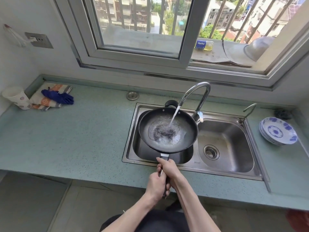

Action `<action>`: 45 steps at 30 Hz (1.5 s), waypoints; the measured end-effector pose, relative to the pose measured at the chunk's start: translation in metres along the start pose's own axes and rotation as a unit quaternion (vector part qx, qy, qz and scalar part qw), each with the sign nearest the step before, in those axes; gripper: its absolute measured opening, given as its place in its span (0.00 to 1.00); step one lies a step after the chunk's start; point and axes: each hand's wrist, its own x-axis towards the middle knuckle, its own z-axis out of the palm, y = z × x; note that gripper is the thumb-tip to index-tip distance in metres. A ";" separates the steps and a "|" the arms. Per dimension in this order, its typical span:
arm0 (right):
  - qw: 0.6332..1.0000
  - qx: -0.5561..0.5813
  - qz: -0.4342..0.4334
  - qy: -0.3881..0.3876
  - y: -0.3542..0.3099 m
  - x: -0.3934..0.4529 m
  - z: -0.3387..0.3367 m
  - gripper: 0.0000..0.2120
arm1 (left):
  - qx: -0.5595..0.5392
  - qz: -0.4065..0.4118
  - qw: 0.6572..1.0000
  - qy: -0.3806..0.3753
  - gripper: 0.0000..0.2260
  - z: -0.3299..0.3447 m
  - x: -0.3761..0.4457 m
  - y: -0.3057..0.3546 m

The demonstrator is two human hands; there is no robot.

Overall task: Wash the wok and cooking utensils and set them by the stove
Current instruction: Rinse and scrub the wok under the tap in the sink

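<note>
Big teal countertop (80, 139) runs the whole width under the window (142, 25), with a double stainless sink (247, 166) set into it on the right. The black wok (187, 141) sits over the left basin, held up level by its long handle, which points straight back at the person. Tap (199, 94) is running, and the stream lands inside the wok, where there's a pool of water and a dark steel scrubber (164, 133) sitting in the middle. Both hands are on the handle: right hand (168, 168) is wrapped around it close to the pan, left hand (157, 185) is clamped further back near the end, fingers curled tight on both. Right of the sink there's a stack of blue-and-white plates (278, 131). Far left on the counter, a folded striped cloth (45, 100) with a blue glove (58, 97) on top, and a paper cup (16, 97) just beside it in the corner. Small bottle (204, 45) lying on the window ledge outside.
</note>
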 end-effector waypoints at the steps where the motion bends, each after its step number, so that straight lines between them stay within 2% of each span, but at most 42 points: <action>1: 1.000 0.000 -0.010 0.000 0.001 0.000 -0.002 0.21 | -0.004 0.000 1.000 -0.004 0.24 0.001 0.000 0.000; 11: 0.998 0.000 -0.057 0.006 -0.001 -0.002 -0.010 0.12 | -0.021 0.021 1.000 -0.007 0.21 0.010 0.002 -0.008; 20: 0.990 -0.114 -0.073 0.046 -0.012 -0.001 -0.009 0.16 | -0.046 -0.002 0.999 -0.013 0.23 0.013 0.000 0.002; 28: 0.999 -0.023 -0.009 0.021 -0.002 0.001 -0.005 0.16 | -0.051 -0.016 0.999 -0.011 0.22 0.008 -0.007 0.005; 34: 0.996 0.083 0.004 -0.031 -0.002 0.003 -0.004 0.17 | 0.009 0.025 0.999 0.022 0.24 0.007 -0.006 0.007; 37: 0.993 0.105 -0.001 -0.050 0.000 0.004 -0.004 0.17 | 0.058 0.052 0.996 0.046 0.22 0.007 -0.006 0.005; 41: 0.996 0.080 -0.009 -0.048 0.002 0.002 -0.002 0.18 | 0.069 0.064 0.994 0.051 0.19 0.003 -0.004 -0.002; 45: 0.999 0.025 -0.029 -0.004 -0.001 -0.001 0.002 0.16 | 0.014 0.031 0.999 0.013 0.21 -0.001 0.002 -0.005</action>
